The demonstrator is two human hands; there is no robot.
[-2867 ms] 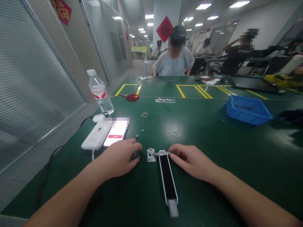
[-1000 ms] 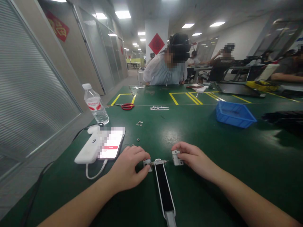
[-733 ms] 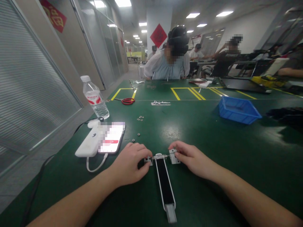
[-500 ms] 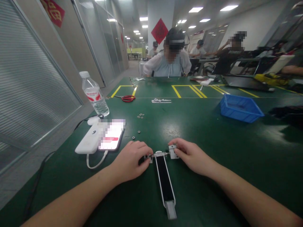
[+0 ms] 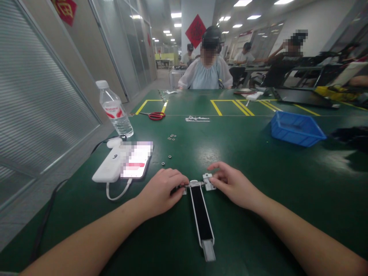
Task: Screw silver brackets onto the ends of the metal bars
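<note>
**Q:** Biggest thing in view?

**A:** Long dark-green workbench mat (image 5: 281, 184), yellow taped outlines (image 5: 220, 108) at the far end. Person in a pale blue blouse (image 5: 204, 76) seated across it.

**Q:** On the bench?

**A:** Right side, blue plastic tray (image 5: 297, 130). Left side, white power bank (image 5: 107, 168), smartphone with pixelated screen (image 5: 137, 160), clear plastic water bottle (image 5: 115, 109), red-handled scissors (image 5: 156, 116).

**Q:** Workpiece?

**A:** Long black strip with white edging (image 5: 201, 218), lying lengthwise on the mat, centre front. Thin metal rod (image 5: 197, 184) crosses its far end.

**Q:** Hands?

**A:** Left hand (image 5: 161, 188) curled over the rod's left end, apparently clamped, though the contact is hidden. Right hand (image 5: 234, 185) spread, touching a small metal bracket (image 5: 209, 181) at the rod's right end. Can't tell if it's gripping.

**Q:** Smallest items?

**A:** Loose metal washers (image 5: 170, 156) scattered left of centre.
</note>
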